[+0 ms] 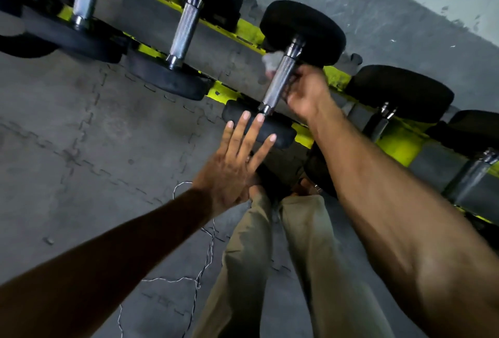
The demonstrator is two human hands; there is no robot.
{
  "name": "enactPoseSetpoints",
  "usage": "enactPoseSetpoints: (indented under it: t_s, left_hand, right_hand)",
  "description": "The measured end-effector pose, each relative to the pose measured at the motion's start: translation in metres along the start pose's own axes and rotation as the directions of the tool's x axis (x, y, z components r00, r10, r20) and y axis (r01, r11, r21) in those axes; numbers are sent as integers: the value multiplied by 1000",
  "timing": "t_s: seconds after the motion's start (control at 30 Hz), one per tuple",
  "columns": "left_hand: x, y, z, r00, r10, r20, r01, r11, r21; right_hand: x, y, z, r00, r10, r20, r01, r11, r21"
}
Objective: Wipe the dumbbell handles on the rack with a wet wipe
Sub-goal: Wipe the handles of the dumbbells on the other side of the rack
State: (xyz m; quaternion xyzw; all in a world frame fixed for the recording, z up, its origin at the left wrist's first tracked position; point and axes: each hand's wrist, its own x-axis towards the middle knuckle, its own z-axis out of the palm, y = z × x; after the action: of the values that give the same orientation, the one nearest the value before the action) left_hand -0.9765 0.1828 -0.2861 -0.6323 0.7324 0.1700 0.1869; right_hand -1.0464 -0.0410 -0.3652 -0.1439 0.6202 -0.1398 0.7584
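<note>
Lying against a dumbbell handle (278,81), the wipe (267,61) is gripped by the right hand (307,92); the left hand (229,173) is spread (fingers straight).

I see the knurled chrome dumbbell handle (279,81) lying slanted across the yellow rack (251,31), between its two black heads. The pale, crumpled wet wipe (270,61) sits against its left side, close to the far head. A second handle (186,31) lies on the rack further left.

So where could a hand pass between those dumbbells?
Widest gap: between the gripped handle and its left neighbour's handle. The floor mats before the rack lie bare. Crowded right of the right hand, where black heads sit close.
</note>
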Motion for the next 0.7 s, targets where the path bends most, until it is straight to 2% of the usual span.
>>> enactPoseSetpoints:
  t_s: [0.07,0.13,0.2,0.27,0.33,0.37,0.4,0.43,0.47,0.5,0.53,0.6,0.63,0.7]
  left_hand:
    - [1,-1,0,1000,3,12,-3,1000,9]
    - [1,-2,1,1000,-8,11,8,1000,7]
    - [-2,-2,2,1000,-4,16,4,1000,-6]
    - [-2,-4,2,1000,-1,16,1,1000,2]
    - [0,-7,2,1000,4,3,-4,1000,4]
    - [0,-8,3,1000,4,-6,-4,1000,1]
    - [0,-8,3,1000,1,-12,-1,1000,-6]
    - [0,-7,4,1000,-2,-14,2,1000,-10]
    - [-1,-6,4,1000,-4,-19,4,1000,-8]
    - [-2,-4,5,1000,-7,-29,7,1000,-2]
    - [-2,-3,6,999,-7,-40,8,1000,3]
    - [0,-3,6,999,-8,-48,9,1000,7]
    - [1,-4,7,999,-8,-49,9,1000,12]
    - [2,-5,9,998,-12,-56,13,1000,16]
  right_hand:
    - [6,-7,9,999,33,-13,-29,966,256]
    - [-1,-2,12,1000,1,8,-4,934,358]
    - [-8,11,5,998,-47,-31,55,937,345]
    - [-13,18,-1,995,-86,-52,97,961,258]
    - [-14,16,-1,959,-245,-140,262,957,122]
    - [-11,15,0,902,-381,-201,391,920,9]
    - [-10,17,0,813,-533,-234,509,846,-158]
    - [-12,20,-2,718,-665,-203,584,735,-345]
    - [-17,25,-5,631,-767,-115,618,586,-524]
    - [-23,30,-8,544,-838,24,635,393,-666]
    - [-27,33,-11,461,-867,190,636,173,-752]
    - [-28,31,-18,347,-808,476,579,-215,-787]
    - [-27,24,-19,316,-766,560,542,-338,-769]
    - [-24,12,-23,304,-719,625,460,-464,-757]
